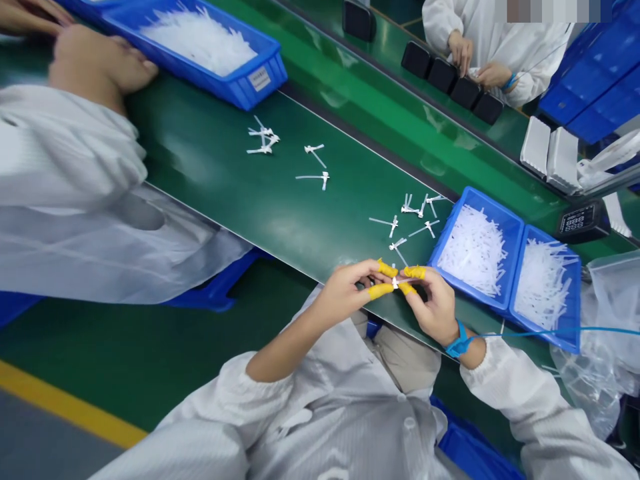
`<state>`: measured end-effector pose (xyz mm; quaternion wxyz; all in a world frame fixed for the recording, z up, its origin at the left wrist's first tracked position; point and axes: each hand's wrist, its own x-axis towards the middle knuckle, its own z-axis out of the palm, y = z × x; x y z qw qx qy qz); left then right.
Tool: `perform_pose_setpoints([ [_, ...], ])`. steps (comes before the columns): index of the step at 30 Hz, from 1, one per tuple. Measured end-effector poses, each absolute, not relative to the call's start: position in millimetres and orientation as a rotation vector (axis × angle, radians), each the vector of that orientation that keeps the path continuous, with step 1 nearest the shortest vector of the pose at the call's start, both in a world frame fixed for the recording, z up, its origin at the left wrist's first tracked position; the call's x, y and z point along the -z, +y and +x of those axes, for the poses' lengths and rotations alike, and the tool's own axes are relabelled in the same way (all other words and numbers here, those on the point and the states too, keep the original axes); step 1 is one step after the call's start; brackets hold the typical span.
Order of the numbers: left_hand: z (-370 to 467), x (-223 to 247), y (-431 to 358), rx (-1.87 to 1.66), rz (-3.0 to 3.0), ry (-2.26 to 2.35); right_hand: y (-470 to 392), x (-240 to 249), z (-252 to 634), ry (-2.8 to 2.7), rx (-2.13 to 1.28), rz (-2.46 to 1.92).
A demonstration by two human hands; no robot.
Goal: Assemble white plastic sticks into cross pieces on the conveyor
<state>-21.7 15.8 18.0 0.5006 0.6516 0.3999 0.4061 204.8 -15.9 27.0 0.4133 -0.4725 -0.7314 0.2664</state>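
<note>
Yellow finger covers wrap the tips of my left hand [353, 287] and my right hand [433, 300], which meet above the near edge of the green work surface [225, 180]. Between them they pinch a small white plastic piece with thin translucent strips [395, 283]. Its exact kind is too small to make out. Just beyond my fingers lie several similar white pieces with strips [397, 247]. A blue strap with a cord [459, 341] circles my right wrist. Right of that hand stands a blue bin [500, 307] filled with small white parts.
Beside it, a second blue bin [575, 313] holds thin clear strips. More pieces [315, 153] lie mid-surface. At left a co-worker's hand [100, 63] rests near a large blue bin [240, 90]. Across the line another person [530, 50] works by black boxes [465, 92]. Plastic bags [595, 373] hang at right.
</note>
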Motion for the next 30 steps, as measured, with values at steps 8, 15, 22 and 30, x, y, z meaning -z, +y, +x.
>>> perform_pose_setpoints([
  [8, -18, -16, 13, -1.031, 1.483, 0.969, -16, -27, 204, -1.803, -0.747, -1.179],
  [15, -24, -18, 15, -1.008, 1.696, 1.005, -17, -24, 203, -1.753, -0.847, -1.197],
  [22, -24, -12, 16, -1.086, 1.771, 1.026, -14, -23, 200, -1.666, -0.977, -1.267],
  [30, -22, -9, 15, -1.119, 1.829, 1.025, -10, -19, 196, -1.584, -1.035, -1.279],
])
